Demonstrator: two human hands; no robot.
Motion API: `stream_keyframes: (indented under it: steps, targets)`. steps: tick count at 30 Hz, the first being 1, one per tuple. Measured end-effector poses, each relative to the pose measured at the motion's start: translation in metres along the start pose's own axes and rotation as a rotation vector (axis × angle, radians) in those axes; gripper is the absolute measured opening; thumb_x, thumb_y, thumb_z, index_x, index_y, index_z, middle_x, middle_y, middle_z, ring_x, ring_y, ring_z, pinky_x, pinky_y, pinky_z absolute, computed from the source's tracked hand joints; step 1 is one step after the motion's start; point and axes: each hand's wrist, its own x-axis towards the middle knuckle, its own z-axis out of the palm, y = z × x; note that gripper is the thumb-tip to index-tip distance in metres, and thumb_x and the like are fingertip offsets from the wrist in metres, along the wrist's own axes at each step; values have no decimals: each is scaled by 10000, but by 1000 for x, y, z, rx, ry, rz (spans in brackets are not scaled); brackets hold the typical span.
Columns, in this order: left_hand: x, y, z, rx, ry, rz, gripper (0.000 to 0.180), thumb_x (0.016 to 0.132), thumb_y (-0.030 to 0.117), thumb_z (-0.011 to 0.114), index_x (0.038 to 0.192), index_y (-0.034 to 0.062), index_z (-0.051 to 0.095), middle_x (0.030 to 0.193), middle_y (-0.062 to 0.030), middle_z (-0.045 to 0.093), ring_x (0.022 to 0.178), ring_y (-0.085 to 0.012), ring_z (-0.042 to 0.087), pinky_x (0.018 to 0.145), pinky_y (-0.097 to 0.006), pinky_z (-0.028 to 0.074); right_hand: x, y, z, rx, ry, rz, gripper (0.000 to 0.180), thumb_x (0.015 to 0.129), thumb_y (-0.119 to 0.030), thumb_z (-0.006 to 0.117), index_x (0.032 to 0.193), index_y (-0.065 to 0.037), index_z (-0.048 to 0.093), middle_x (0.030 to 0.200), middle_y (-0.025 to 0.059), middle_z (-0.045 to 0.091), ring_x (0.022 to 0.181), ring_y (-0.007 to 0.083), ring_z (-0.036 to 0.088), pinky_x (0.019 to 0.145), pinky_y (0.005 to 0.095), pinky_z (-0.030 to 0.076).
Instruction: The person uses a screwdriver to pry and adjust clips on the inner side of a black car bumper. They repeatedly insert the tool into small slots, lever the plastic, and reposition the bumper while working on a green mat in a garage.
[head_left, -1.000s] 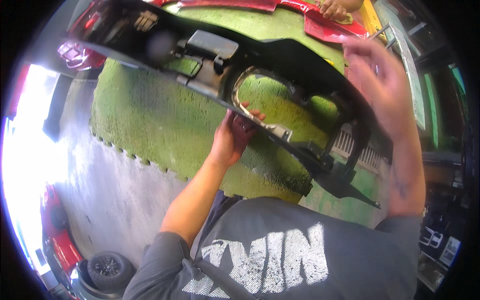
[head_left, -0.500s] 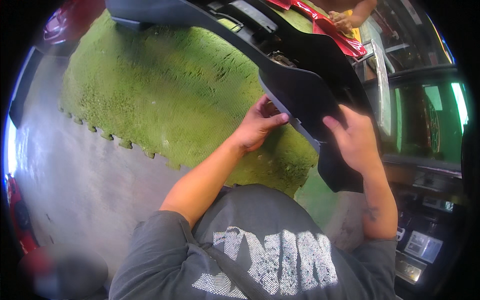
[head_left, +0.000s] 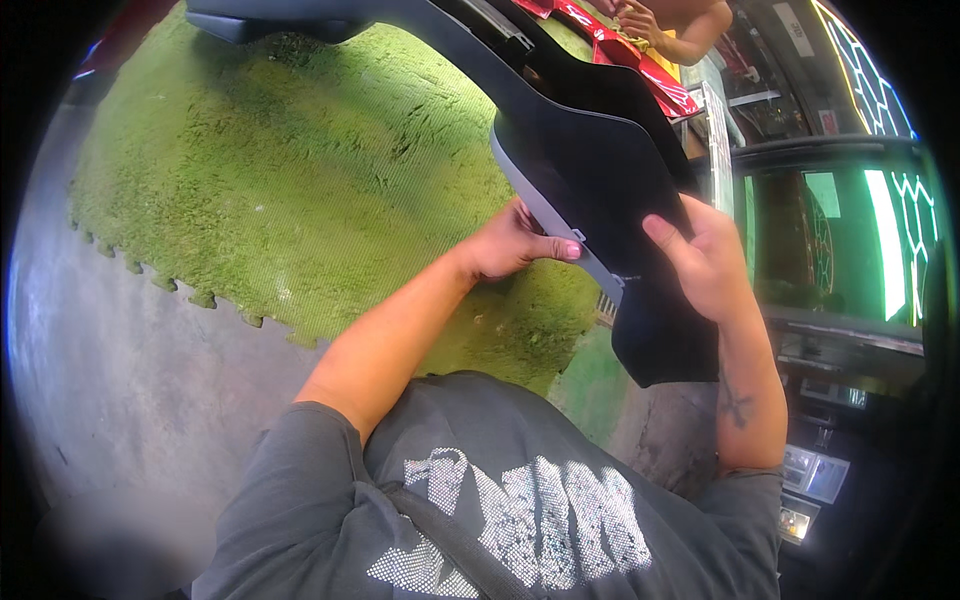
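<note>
A long, curved black plastic panel [head_left: 590, 170] stretches from the upper left of the view down to the right, in front of my body. Along its near end runs a lighter grey edge [head_left: 540, 208] with small clips. My left hand [head_left: 508, 245] is closed on this edge, thumb on top and the other fingers hidden behind it. On the other side of that end, my right hand [head_left: 708, 262] grips the panel, its thumb lying on the black face. The fingers of the right hand are mostly out of sight.
Beneath the panel lies a worn green foam mat [head_left: 290, 170] with a jigsaw edge, on a grey floor [head_left: 180, 390]. At the upper right another person's hand [head_left: 640, 22] is over a red panel [head_left: 640, 70]. Dark, reflective glass [head_left: 840, 240] stands close on my right.
The view has shifted, and the panel sits slightly farther left in it. More of the grey edge shows by my left thumb. Both hands keep hold of the panel.
</note>
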Motion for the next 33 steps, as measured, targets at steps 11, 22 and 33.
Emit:
stream_keyframes:
  steps: [11,22,33]
  targets:
    - [7,11,4,-34,-12,1,517,902,57,952,1355,16,706,1242,-53,796,1191,-172,728,1084,-367,575,17,20,-19,133,-15,54,160,1047,-114,816,1032,39,773,893,-18,748,833,41,607,733,267,500]
    - [5,-8,65,-278,324,152,691,918,116,948,1474,-1,556,1294,-96,735,1203,-210,709,1085,-377,569,34,27,-36,91,38,-17,172,1024,-118,836,1033,32,753,875,-24,716,821,38,588,722,264,500]
    - [17,-46,128,-101,354,-196,255,980,127,906,1108,-42,764,1011,-111,813,935,-171,779,899,-339,641,31,31,-35,-312,228,-134,309,1063,-290,784,1144,5,734,914,179,783,780,292,758,736,407,567]
